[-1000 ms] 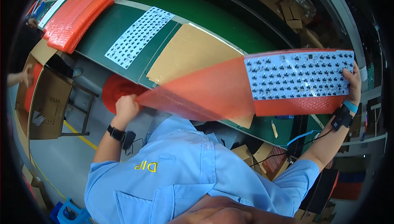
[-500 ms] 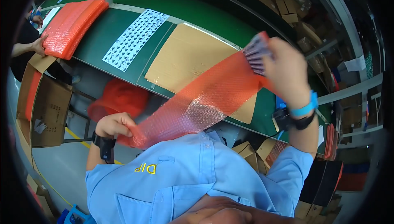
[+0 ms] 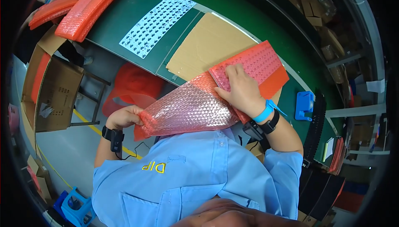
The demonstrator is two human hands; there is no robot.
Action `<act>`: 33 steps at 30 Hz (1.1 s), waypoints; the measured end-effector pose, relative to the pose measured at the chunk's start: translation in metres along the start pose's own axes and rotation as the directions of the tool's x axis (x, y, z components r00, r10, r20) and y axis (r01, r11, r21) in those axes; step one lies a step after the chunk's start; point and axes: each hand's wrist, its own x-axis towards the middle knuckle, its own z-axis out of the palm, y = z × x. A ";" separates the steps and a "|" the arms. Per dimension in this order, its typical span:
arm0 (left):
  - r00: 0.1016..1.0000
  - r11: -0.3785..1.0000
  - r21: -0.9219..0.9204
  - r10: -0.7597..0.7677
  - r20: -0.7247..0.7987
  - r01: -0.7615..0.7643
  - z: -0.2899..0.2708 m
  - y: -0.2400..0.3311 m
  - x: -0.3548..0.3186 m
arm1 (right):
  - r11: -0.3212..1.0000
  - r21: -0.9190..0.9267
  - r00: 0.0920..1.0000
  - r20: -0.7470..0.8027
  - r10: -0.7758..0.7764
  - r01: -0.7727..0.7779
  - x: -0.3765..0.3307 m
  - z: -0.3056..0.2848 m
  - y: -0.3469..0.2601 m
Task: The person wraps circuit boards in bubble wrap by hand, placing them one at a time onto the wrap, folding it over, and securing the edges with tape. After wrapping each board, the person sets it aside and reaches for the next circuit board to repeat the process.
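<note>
A long strip of red bubble wrap (image 3: 189, 109) stretches slantwise in front of my chest. Its left end is bunched between the thumb and fingers of my left hand (image 3: 124, 118), which is closed on it. At the other end the film goes round a flat panel (image 3: 259, 62), whose rows of small dark marks show through the red layer. My right hand (image 3: 242, 89) grips this wrapped panel at its near left part, thumb and fingers pressed on it. The panel lies over a flat cardboard sheet (image 3: 208, 42) on the green workbench (image 3: 110, 27).
A white sheet with dark marks (image 3: 158, 25) lies left of the cardboard. Red bubble-wrap packs (image 3: 93, 8) are stacked farther left, near another person's hand. Below stand an open carton (image 3: 58, 89) and a red bubble-wrap roll (image 3: 135, 87). A blue holder (image 3: 304, 105) is at right.
My right hand came down and left onto the bench with the panel, now covered by the red film. My left hand keeps its end. The other person has shifted a red pack leftward.
</note>
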 end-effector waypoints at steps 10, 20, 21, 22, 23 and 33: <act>0.915 0.757 0.643 0.332 -0.228 -0.115 -0.016 0.064 0.000 | 1.000 -0.024 1.000 0.013 0.002 -0.001 0.005 0.016 0.007; 0.356 0.085 0.882 0.893 -0.273 0.464 -0.021 0.147 0.081 | 1.000 0.016 0.990 -0.136 -0.022 0.024 -0.004 0.024 0.007; 0.362 0.066 0.887 0.897 -0.253 0.457 -0.020 0.152 0.081 | 1.000 0.022 0.991 -0.135 -0.014 0.017 -0.006 0.024 0.006; 0.350 0.097 0.881 0.893 -0.282 0.464 -0.017 0.156 0.080 | 1.000 0.029 0.991 -0.135 -0.005 0.009 -0.008 0.024 0.006; 0.338 0.127 0.873 0.888 -0.311 0.470 -0.014 0.158 0.079 | 0.999 0.031 0.989 -0.151 0.009 -0.005 -0.010 0.024 0.006; 0.447 0.293 0.918 0.881 -0.152 -0.267 0.112 0.137 0.103 | 0.118 0.993 0.979 -0.052 0.196 0.029 0.005 -0.025 0.067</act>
